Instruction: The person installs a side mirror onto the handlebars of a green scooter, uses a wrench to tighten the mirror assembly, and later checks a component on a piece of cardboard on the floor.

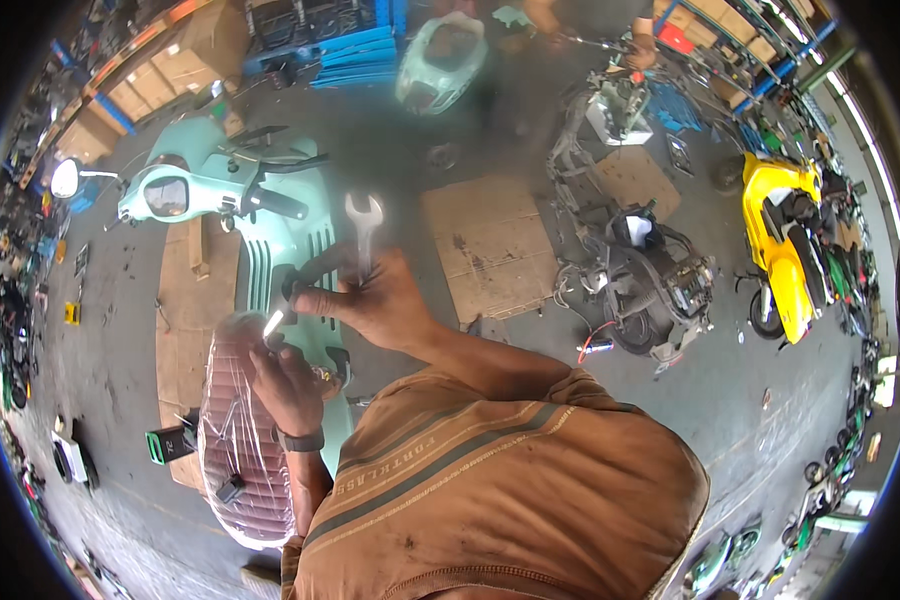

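Note:
My right hand (pixel 385 305) is closed round an open-end wrench (pixel 365 225), its jaw pointing away from me. Its thumb and fingertips also meet a dark curved piece (pixel 315 272), whose kind I cannot make out. Closer to me, my left hand (pixel 288 385) has its fingers curled, with a short shiny metal piece (pixel 273 323) sticking out at their tips. That hand is over a maroon ribbed scooter seat (pixel 232 440) wrapped in clear plastic. Beyond both hands stands a mint-green scooter (pixel 300 215) with handlebar and mirror; my hands partly hide its body.
Flat cardboard (pixel 495 250) lies on the floor ahead, and a stripped scooter frame (pixel 650 285) stands to the right. Further right is a yellow scooter (pixel 785 250). A mint-green body shell (pixel 443 62) lies at the far side, near another person's hand (pixel 642 50).

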The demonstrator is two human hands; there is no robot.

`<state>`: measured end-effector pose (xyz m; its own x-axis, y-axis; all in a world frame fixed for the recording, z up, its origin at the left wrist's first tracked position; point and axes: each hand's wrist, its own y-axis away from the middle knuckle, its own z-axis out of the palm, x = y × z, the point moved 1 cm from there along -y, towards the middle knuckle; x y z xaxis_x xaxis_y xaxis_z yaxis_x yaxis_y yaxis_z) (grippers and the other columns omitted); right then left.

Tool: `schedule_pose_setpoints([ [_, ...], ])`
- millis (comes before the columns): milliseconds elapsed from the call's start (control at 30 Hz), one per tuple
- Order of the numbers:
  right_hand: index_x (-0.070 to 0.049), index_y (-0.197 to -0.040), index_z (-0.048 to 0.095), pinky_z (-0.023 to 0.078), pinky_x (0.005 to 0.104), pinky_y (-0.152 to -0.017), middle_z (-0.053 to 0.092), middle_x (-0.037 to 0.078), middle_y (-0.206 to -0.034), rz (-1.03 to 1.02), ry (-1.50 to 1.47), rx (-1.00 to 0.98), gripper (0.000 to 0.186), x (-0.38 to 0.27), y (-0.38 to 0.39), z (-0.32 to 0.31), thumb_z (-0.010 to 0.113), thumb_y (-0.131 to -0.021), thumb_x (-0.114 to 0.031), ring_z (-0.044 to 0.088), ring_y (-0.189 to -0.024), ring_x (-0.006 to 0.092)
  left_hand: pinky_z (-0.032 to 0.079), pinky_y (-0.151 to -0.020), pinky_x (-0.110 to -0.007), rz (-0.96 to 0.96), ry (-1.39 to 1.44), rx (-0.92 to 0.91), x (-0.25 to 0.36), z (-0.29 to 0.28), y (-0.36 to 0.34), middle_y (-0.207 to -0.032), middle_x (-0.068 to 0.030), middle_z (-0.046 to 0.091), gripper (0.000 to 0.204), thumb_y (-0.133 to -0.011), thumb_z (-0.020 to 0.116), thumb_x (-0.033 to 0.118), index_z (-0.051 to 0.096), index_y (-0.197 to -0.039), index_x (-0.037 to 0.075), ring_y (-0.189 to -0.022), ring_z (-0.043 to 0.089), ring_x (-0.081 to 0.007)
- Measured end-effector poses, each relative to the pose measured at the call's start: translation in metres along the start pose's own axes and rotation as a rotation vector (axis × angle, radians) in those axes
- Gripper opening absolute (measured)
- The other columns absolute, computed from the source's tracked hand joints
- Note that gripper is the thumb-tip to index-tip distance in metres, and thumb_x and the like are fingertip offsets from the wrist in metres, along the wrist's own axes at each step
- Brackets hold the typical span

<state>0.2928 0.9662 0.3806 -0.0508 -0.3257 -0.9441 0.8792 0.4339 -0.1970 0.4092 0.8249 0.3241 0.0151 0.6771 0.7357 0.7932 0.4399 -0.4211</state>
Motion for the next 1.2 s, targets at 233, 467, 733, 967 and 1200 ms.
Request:
schedule_pose_setpoints([
  [233,-0.004,-0.094,0.071,0.02,0.0228,-0.043,0.055,-0.008,-0.065,-0.097,-0.095,0.109,0.022,-0.001,0.017,0.007,0.08,-0.075,-0.01,0.029,-0.049,0.001,0.042,-0.055,-0.031,0.057,-0.052,-0.025,0.001,-0.004,0.001,-0.08,-0.0101,0.055,0.032,-0.1,0.039,0.022,0.044,-0.122,-0.001,-0.06,0.05,-0.0174],
  [467,0.001,-0.105,0.068,0.031,0.0265,-0.039,0.048,-0.001,-0.046,-0.134,0.247,0.088,0.044,0.003,0.025,-0.002,0.08,-0.077,-0.03,0.037,-0.04,0.0035,0.044,-0.062,-0.036,-0.008,-0.097,-0.035,0.003,-0.007,0.006,-0.079,-0.0123,0.056,0.032,-0.099,0.04,0.022,0.045,-0.12,-0.001,-0.065,0.053,-0.0231],
  [733,0.002,-0.087,0.07,0.045,0.0245,-0.052,0.066,0.003,-0.065,-0.068,-0.018,0.104,0.029,-0.013,0.025,0.008,0.079,-0.077,-0.024,0.058,-0.057,0.007,0.046,-0.064,-0.034,0.109,-0.21,0.034,-0.003,-0.013,0.013,-0.084,-0.0096,0.06,0.036,-0.099,0.041,0.028,0.044,-0.125,0.003,-0.072,0.057,-0.0203],
  [967,-0.002,-0.088,0.063,0.047,0.0243,-0.054,0.062,0.002,-0.07,0.074,-0.069,0.159,0.027,-0.013,0.021,0.014,0.078,-0.078,-0.021,0.059,-0.06,0.01,0.044,-0.06,-0.045,0.155,-0.231,0.038,0.011,-0.013,0.018,-0.064,-0.0142,0.059,0.009,-0.086,0.058,0.01,0.054,-0.091,0.004,-0.063,0.056,-0.0364],
  [1200,-0.001,-0.094,0.061,0.034,0.0195,-0.047,0.053,-0.003,-0.067,0.167,-0.151,0.002,0.029,-0.011,0.02,-0.004,0.077,-0.079,-0.02,0.05,-0.056,0.0025,0.042,-0.059,-0.041,0.1,-0.198,-0.013,0.015,-0.02,0.023,-0.057,-0.0088,0.055,0.01,-0.091,0.054,0.013,0.053,-0.098,0.006,-0.052,0.052,-0.0333],
])
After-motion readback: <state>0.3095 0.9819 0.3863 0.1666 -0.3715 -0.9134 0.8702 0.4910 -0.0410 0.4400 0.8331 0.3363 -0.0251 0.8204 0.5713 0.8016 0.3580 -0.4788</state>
